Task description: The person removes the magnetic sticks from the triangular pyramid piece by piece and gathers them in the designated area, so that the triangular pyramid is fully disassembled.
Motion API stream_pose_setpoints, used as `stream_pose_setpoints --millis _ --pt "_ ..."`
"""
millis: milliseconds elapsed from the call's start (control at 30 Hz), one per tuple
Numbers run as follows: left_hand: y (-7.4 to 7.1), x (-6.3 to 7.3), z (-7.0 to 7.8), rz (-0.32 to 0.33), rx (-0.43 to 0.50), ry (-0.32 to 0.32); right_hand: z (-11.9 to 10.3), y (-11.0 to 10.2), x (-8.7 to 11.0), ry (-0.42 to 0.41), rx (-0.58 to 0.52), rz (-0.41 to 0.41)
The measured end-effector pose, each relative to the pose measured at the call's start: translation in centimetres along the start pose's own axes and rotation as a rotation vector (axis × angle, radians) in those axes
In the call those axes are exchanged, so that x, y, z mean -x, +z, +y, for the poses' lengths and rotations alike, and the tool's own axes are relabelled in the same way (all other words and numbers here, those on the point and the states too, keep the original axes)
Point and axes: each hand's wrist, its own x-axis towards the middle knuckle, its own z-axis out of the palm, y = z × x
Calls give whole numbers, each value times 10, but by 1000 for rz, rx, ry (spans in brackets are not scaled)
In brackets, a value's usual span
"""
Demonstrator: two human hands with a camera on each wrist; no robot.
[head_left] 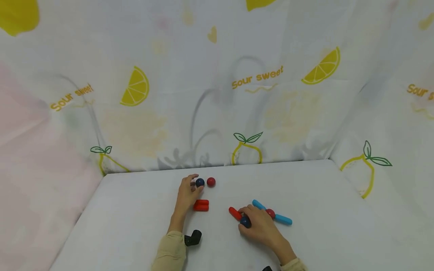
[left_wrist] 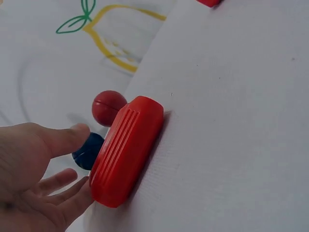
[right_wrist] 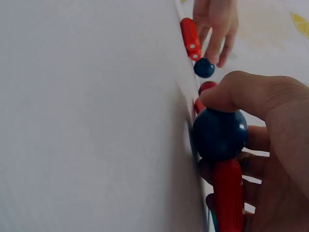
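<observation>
Right fingers point(head_left: 245, 209) pinching one blue ball point(right_wrist: 219, 135), left fingers point(left_wrist: 77, 200) apparently spread round second ball point(head_left: 200, 182), two red balls point(head_left: 211, 182)

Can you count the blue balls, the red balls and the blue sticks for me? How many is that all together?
Blue balls: 2
Red balls: 2
Blue sticks: 2
Total: 6
</observation>
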Motion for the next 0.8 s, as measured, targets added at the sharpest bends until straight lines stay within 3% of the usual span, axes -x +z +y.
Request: stream_pose_setpoints --millis 67,133,233,300,367,433,500,567,667,800 --pt "1 8 1 39 14 -9 2 2 0 -11 13 13" --pt "3 17 4 119 32 12 3 4 0 -34 16 24" --pt "9 33 13 241 81 101 4 6 -1 -58 9 13" --pt "16 44 22 245 111 193 6 5 -2 -60 -5 -10" --pt "25 55 30 159 122 265 7 4 -2 -64 -11 -19" --pt "34 65 35 13 87 306 9 2 -2 -83 -7 -18" --pt "42 75 36 -128 8 311 11 1 -1 -118 -1 -10" --pt "48 82 35 -225 -86 301 11 2 0 -159 3 -4" --pt "50 86 32 -290 -175 290 10 5 0 -191 -6 5" --pt "44 88 31 -318 -176 265 7 9 -1 -156 -39 9"
